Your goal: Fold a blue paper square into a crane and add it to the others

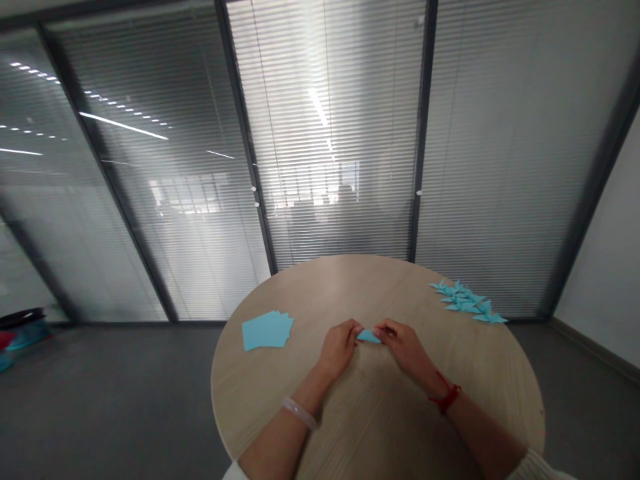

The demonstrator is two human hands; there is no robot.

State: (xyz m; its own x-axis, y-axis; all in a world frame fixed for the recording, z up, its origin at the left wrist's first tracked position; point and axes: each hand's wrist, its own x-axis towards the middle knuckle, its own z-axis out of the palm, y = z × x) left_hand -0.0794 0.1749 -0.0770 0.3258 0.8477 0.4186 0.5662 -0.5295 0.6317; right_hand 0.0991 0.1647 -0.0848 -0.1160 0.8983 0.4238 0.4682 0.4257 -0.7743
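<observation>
Between my two hands, just above or on the round wooden table (350, 287), is a small folded piece of light-blue paper (369, 336), roughly triangular. My left hand (342, 345) pinches its left end, and my right hand (401, 341) pinches the right end. The fingertips cover both ends of the paper. To the left lies a loose stack of flat light-blue paper sheets (267, 331), with edges out of line. Several folded blue paper cranes (465, 300) sit in a cluster near the table's right edge, apart from my right hand.
Behind the table stands a glass partition with blinds (345, 133) and dark frames. A bin-like object (25, 327) with blue and red parts is on the floor at far left. Grey floor (125, 407) surrounds the table; a white wall (605, 247) rises at right.
</observation>
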